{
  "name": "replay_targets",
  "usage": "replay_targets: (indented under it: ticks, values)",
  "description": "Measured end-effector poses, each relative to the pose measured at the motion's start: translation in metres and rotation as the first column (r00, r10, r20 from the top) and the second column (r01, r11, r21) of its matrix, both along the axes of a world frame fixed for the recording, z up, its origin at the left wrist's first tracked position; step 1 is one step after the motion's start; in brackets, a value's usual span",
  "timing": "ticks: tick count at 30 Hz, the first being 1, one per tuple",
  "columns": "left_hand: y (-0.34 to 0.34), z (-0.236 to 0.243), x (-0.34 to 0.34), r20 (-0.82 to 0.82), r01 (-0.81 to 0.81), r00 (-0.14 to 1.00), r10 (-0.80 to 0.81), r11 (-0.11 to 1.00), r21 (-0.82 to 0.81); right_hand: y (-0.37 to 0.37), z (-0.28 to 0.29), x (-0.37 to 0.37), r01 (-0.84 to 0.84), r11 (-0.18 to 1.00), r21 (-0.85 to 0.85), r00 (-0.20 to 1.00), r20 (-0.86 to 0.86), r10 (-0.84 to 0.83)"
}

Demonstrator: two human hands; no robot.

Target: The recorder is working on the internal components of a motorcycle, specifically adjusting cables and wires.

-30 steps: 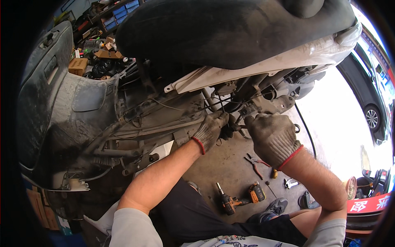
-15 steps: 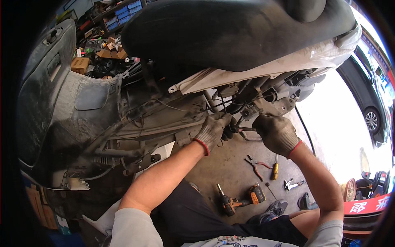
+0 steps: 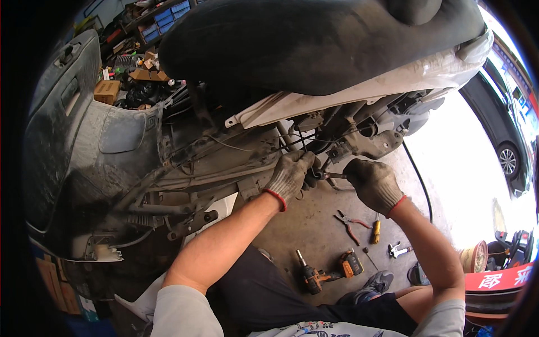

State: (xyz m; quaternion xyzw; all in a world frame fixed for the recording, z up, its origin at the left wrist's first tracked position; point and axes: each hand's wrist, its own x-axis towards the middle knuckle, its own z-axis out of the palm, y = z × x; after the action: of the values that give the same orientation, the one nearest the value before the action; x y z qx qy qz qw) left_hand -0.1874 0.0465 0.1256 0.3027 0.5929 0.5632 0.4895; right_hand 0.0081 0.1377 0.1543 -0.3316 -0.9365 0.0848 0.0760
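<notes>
Cardboard box (image 3: pixel 106 90) on cluttered shelf far left; contents not discernible. Left hand (image 3: pixel 290 174), gloved, grip clenched on part under the car's underside (image 3: pixel 224 163). Right hand (image 3: pixel 373 182) grasping slim metal tool (image 3: pixel 331 176) between both hands. Cordless drill (image 3: pixel 325 272), pliers (image 3: pixel 351 222) on floor.

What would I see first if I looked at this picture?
Two hands in grey work gloves with red cuffs meet in the middle: the left hand grips a part under the vehicle, and the right hand holds a thin dark metal tool. Above them hangs the big black underside of the raised vehicle. An orange-and-black cordless drill lies on the concrete floor below.
</notes>
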Motion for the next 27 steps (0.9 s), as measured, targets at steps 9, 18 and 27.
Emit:
replay_targets:
  ticks: [9,18,27]
  values:
    - [0.005,-0.015,-0.006,-0.079,0.026,0.997,-0.023,0.999,0.031,-0.013,-0.002,-0.011,0.076,0.997,0.029,0.996,0.034,-0.077]
    - [0.0,-0.004,0.004,-0.003,0.079,0.997,-0.079,0.995,-0.063,-0.004,-0.009,-0.007,0.086,0.996,0.022,0.996,0.036,-0.087]
    - [0.002,-0.008,0.004,-0.095,0.06,0.993,-0.066,0.996,-0.063,-0.005,-0.003,-0.009,0.106,0.994,-0.025,0.991,0.078,-0.104]
